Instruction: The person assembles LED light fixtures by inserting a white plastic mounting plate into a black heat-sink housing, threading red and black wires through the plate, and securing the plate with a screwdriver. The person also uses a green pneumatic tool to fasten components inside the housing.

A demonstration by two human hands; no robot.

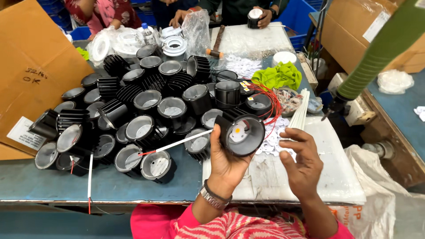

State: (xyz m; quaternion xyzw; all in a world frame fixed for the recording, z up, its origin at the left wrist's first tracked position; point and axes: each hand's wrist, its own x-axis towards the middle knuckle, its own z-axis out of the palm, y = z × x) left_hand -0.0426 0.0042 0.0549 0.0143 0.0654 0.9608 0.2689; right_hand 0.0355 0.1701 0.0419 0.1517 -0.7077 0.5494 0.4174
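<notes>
My left hand [225, 161] grips a black finned round lamp housing [241, 132] tilted toward me, its open mouth showing a pale inner disc with a small yellow chip. A white-sleeved wire with a red tip [177, 144] trails left from it. My right hand [301, 161] hovers just right of the housing, fingers apart and curled, holding nothing. Both hands are above a white board [327, 177] at the table's near edge.
A heap of several black finned housings [141, 110] covers the table's left and middle. Red wires [271, 102], white sleeves [301, 110], a green cloth [279, 75], a cardboard box [31, 66]. Other people's hands [261, 15] work at the far end.
</notes>
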